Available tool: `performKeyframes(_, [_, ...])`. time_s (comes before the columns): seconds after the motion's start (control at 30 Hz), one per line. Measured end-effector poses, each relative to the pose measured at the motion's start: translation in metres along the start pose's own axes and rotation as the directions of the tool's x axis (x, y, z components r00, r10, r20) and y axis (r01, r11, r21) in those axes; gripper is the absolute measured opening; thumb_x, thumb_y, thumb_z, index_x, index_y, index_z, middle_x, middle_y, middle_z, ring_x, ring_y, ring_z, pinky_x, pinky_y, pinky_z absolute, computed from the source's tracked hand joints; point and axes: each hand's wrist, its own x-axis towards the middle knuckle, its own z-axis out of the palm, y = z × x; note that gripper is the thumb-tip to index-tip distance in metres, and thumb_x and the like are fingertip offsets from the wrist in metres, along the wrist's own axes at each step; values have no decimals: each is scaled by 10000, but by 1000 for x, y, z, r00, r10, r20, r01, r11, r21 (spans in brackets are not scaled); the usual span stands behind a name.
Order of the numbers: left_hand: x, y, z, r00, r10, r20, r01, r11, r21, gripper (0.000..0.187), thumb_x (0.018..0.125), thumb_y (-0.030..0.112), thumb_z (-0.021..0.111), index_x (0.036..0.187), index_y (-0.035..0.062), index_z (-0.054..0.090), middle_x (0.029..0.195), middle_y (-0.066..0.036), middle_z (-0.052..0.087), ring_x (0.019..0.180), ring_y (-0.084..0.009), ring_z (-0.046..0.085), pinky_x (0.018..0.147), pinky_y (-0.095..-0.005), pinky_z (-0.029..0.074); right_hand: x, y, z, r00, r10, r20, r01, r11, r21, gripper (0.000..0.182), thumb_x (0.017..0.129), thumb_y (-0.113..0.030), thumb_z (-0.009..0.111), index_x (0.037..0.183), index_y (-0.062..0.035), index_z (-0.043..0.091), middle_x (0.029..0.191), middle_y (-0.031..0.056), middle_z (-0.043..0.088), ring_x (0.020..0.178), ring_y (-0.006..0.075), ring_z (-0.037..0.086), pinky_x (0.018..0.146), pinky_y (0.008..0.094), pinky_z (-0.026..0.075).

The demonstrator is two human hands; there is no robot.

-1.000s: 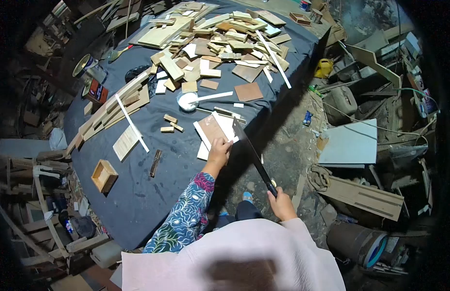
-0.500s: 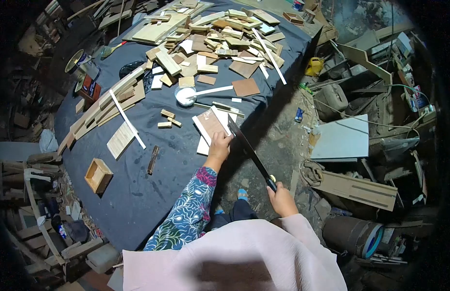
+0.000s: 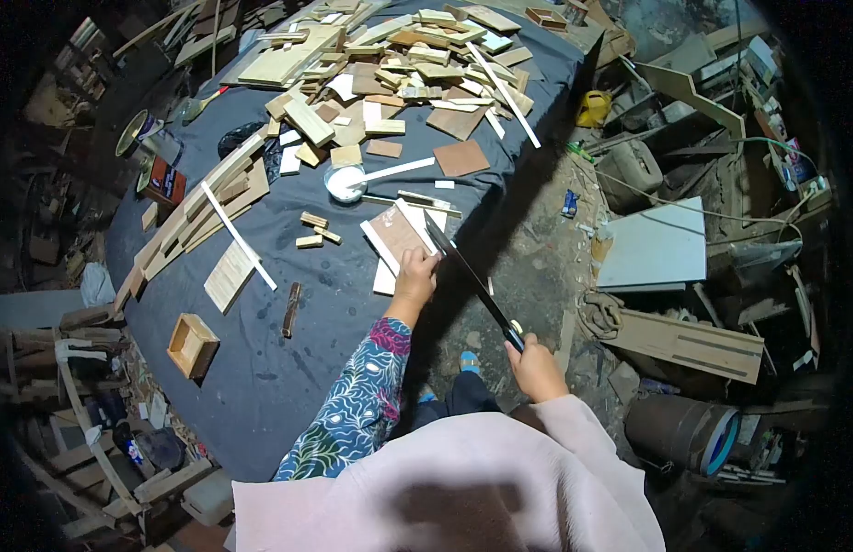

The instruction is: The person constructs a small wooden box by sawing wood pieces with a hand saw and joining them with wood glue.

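Observation:
A brown-faced board with white edges (image 3: 390, 234) lies near the right edge of the cloth-covered table, over another white piece. My left hand (image 3: 414, 275) grips its near side, fingers curled over the top. In my right hand (image 3: 539, 371) is the handle of a handsaw (image 3: 480, 289). The dark blade slants up and left, its far end against the board's right edge, close to my left fingers. The exact contact of teeth and wood is too small to make out.
Behind the board stand a cup of white paste (image 3: 345, 184) with a stick across it and a heap of wood offcuts (image 3: 426, 69). Leftward are small blocks (image 3: 310, 241), long strips (image 3: 226, 217) and an open wooden box (image 3: 193, 346). Scrap and a jerrycan (image 3: 629, 175) crowd the floor at right.
The saw has shifted slightly up and left, its far end reaching a little further over the board. My left hand stays on the board. The whole view has moved slightly.

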Motion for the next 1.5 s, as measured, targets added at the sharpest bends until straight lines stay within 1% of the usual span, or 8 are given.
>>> performKeyframes(0.07, [-1,0,3,1000,-9,30,9,1000,-6,180,650,37,588,821,88,613,737,-93,450,764,-274,442,667,-357,402,3,-4,2,1000,-22,13,22,1000,-11,361,826,-334,438,846,26,449,751,262,563,725,413,547,635,468,432])
performKeyframes(0.13, [0,-2,4,998,43,-37,-43,999,0,241,610,9,602,842,74,596,717,-102,431,736,-274,437,644,-346,397,2,1,0,1000,-10,19,10,1000,-6,359,826,-334,439,846,25,449,752,261,564,723,412,548,636,467,433])
performKeyframes(0.37, [2,-6,3,998,55,-44,-58,997,-55,248,616,15,606,858,68,594,741,-96,455,733,-272,450,651,-346,403,5,-10,-4,999,22,47,-19,999,-45,358,825,-330,438,839,27,448,748,255,565,720,406,551,641,462,437])
performKeyframes(0.47, [1,-5,3,999,41,-17,-42,998,-41,246,622,13,601,864,61,590,807,-95,496,762,-272,465,682,-337,410,10,-5,0,999,5,43,-4,999,-41,359,827,-328,435,842,30,447,745,254,566,717,402,556,640,458,441])
performKeyframes(0.53, [1,-4,4,989,103,-105,-107,994,-33,248,624,2,590,865,57,584,887,-86,525,783,-274,473,712,-329,414,10,-5,-1,999,4,39,-2,999,-35,353,824,-325,439,839,28,445,745,252,567,711,399,559,639,455,444])
performKeyframes(0.63, [0,-4,2,997,78,-8,-79,997,-17,251,620,-5,581,864,55,580,946,-70,536,795,-276,477,727,-327,415,7,-8,-4,999,13,48,-11,999,-41,349,822,-321,443,837,28,443,748,254,568,710,399,560,637,453,446])
performKeyframes(1.37, [2,-8,9,993,109,-51,-110,994,-22,185,633,2,580,812,48,568,916,-71,533,776,-280,480,689,-333,425,15,-10,10,1000,-7,17,7,999,-31,358,819,-324,447,848,33,442,725,260,565,708,405,557,637,466,439])
performKeyframes(1.5, [6,-4,1,995,101,0,-101,995,-21,183,661,43,577,844,58,579,912,-65,526,788,-276,472,705,-337,418,18,-5,10,1000,9,25,-9,1000,-4,365,817,-333,451,833,31,449,728,253,566,695,397,560,624,459,442])
